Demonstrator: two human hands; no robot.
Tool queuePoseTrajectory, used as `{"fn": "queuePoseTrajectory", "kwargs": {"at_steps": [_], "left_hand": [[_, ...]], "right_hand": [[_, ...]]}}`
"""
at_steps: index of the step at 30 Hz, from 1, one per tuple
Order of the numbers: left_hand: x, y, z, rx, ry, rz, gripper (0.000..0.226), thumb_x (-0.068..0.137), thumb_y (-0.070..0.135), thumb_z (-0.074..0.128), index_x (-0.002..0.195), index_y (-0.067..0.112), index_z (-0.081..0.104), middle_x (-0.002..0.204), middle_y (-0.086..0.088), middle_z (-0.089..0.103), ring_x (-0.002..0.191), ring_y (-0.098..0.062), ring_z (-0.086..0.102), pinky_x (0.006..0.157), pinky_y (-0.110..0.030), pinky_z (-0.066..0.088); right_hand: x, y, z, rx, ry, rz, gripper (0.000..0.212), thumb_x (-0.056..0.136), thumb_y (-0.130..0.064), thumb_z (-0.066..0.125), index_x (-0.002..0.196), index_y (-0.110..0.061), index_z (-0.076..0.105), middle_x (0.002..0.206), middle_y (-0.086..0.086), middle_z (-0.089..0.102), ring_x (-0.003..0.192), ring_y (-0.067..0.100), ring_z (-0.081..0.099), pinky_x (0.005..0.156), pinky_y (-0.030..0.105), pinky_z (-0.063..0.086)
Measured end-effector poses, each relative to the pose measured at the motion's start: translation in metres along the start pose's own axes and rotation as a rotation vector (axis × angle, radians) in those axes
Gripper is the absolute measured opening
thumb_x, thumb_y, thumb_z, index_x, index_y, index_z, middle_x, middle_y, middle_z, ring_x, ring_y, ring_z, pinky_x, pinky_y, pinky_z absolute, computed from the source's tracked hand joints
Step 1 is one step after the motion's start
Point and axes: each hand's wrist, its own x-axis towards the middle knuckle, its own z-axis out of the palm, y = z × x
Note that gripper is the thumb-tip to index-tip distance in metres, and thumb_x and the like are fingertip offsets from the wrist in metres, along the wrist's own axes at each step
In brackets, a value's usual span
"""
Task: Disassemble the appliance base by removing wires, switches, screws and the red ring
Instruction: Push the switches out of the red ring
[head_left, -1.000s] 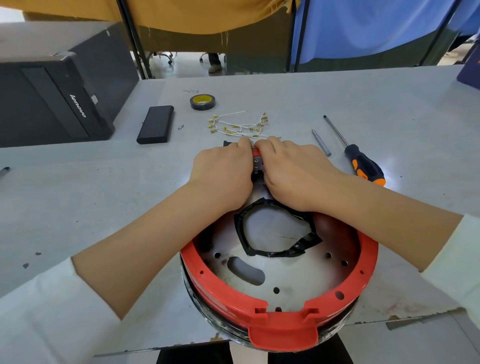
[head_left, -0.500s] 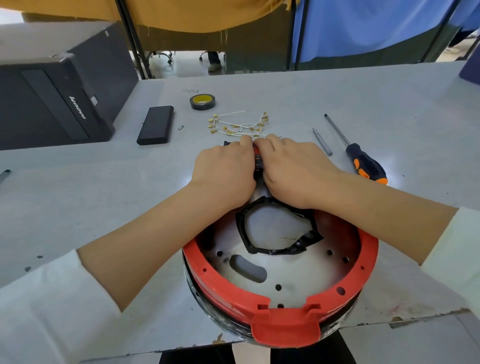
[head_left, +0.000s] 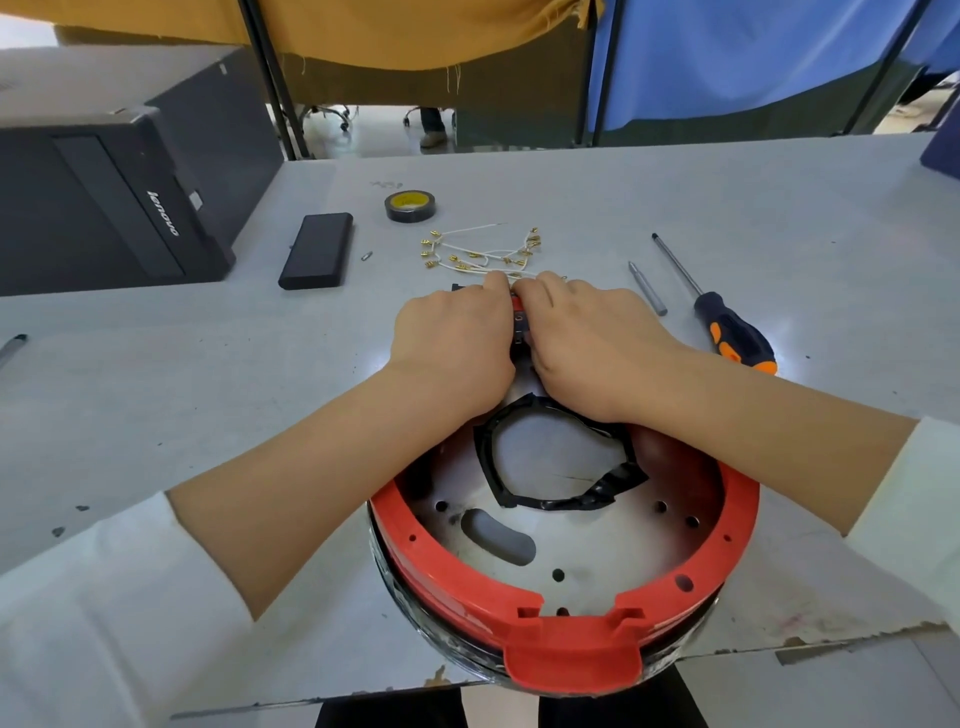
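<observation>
base (head_left: 561, 571) at table edge; left hand (head_left: 454, 345), right hand (head_left: 587, 345) both curled, pinching switch (head_left: 519, 325) on far rim.

Both hands meet at the far rim of the appliance base (head_left: 563, 551), the left hand (head_left: 453, 349) and right hand (head_left: 589, 345) curled side by side over a small black part (mostly hidden) on the red ring (head_left: 566, 618). Beyond lie loose wires (head_left: 480, 252), a tape roll (head_left: 410, 206) and a screwdriver (head_left: 730, 327) on the table (head_left: 208, 395).
</observation>
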Motion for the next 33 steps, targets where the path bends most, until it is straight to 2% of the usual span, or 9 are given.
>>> {"fn": "queuePoseTrajectory", "kwargs": {"at_steps": [4,8,12,18,23,26,28,31,33], "left_hand": [[0.0014,0.001,-0.0005,0.006,0.019,-0.019,0.028,0.08,0.016,0.052,0.093,0.018,0.027,0.099,-0.006,0.062,0.073,-0.026,0.042,0.046,-0.029,0.016],[0.0025,0.0008,0.0006,0.026,0.028,-0.022,0.029,0.08,0.016,0.053,0.092,0.018,0.027,0.098,-0.006,0.062,0.074,-0.028,0.047,0.045,-0.027,0.015],[0.0023,0.0016,0.0032,0.035,0.01,-0.037,0.027,0.08,0.016,0.053,0.093,0.019,0.03,0.097,-0.005,0.063,0.089,-0.03,0.06,0.048,-0.027,0.02],[0.0017,-0.0002,0.0001,0.061,0.013,-0.025,0.027,0.083,0.012,0.052,0.108,0.011,0.041,0.1,-0.007,0.064,0.093,-0.031,0.062,0.055,-0.03,0.026],[-0.0017,-0.0022,-0.0013,0.022,0.008,-0.007,0.021,0.086,0.013,0.048,0.106,0.013,0.041,0.102,-0.009,0.064,0.09,-0.033,0.061,0.053,-0.03,0.024],[-0.0024,-0.0035,-0.0016,0.008,0.008,-0.017,0.021,0.087,0.014,0.048,0.108,0.012,0.042,0.104,-0.01,0.063,0.091,-0.034,0.061,0.059,-0.032,0.028],[-0.0026,-0.0046,-0.0015,-0.015,0.012,-0.029,0.019,0.087,0.013,0.046,0.105,0.013,0.041,0.103,-0.009,0.063,0.089,-0.033,0.06,0.061,-0.032,0.028],[-0.0018,-0.0053,-0.0023,-0.067,0.005,-0.059,0.015,0.087,0.013,0.046,0.096,0.016,0.035,0.101,-0.009,0.063,0.082,-0.032,0.055,0.061,-0.033,0.028],[-0.0013,-0.0052,-0.0035,-0.085,-0.005,-0.071,0.014,0.087,0.014,0.046,0.095,0.016,0.035,0.102,-0.01,0.063,0.087,-0.033,0.058,0.061,-0.033,0.028]], "right_hand": [[-0.0003,-0.002,0.0002,-0.037,-0.015,0.005,0.04,0.089,-0.025,0.047,0.126,-0.01,0.039,0.115,0.006,0.049,0.092,0.027,0.053,0.052,0.032,0.014],[-0.0002,-0.0041,-0.0002,-0.04,-0.011,0.018,0.041,0.088,-0.025,0.047,0.125,-0.011,0.039,0.115,0.006,0.048,0.092,0.027,0.053,0.051,0.032,0.012],[-0.0003,-0.0056,-0.0005,-0.048,-0.007,0.035,0.042,0.088,-0.026,0.048,0.126,-0.011,0.039,0.117,0.006,0.049,0.096,0.027,0.054,0.054,0.032,0.018],[0.0047,-0.0051,0.001,-0.036,-0.003,0.037,0.04,0.092,-0.027,0.046,0.127,-0.009,0.038,0.119,0.007,0.05,0.099,0.027,0.057,0.058,0.034,0.024],[0.003,-0.0002,0.0017,0.06,0.03,0.043,0.034,0.095,-0.028,0.043,0.124,-0.012,0.041,0.119,0.007,0.053,0.1,0.028,0.057,0.062,0.033,0.029],[0.0035,-0.0002,0.0009,0.144,0.038,0.066,0.033,0.094,-0.032,0.041,0.122,-0.014,0.043,0.12,0.005,0.056,0.101,0.029,0.057,0.065,0.034,0.031],[0.0034,0.0004,-0.001,0.231,0.031,0.093,0.034,0.092,-0.035,0.042,0.121,-0.017,0.045,0.115,0.003,0.059,0.1,0.028,0.058,0.065,0.033,0.03],[0.0048,0.0007,-0.0045,0.37,0.018,0.165,0.037,0.088,-0.039,0.041,0.121,-0.024,0.048,0.095,-0.005,0.061,0.095,0.025,0.06,0.064,0.033,0.029],[0.0084,0.0019,-0.0071,0.45,-0.018,0.256,0.038,0.09,-0.047,0.036,0.124,-0.033,0.047,0.101,-0.008,0.066,0.102,0.023,0.06,0.069,0.032,0.028]]}}
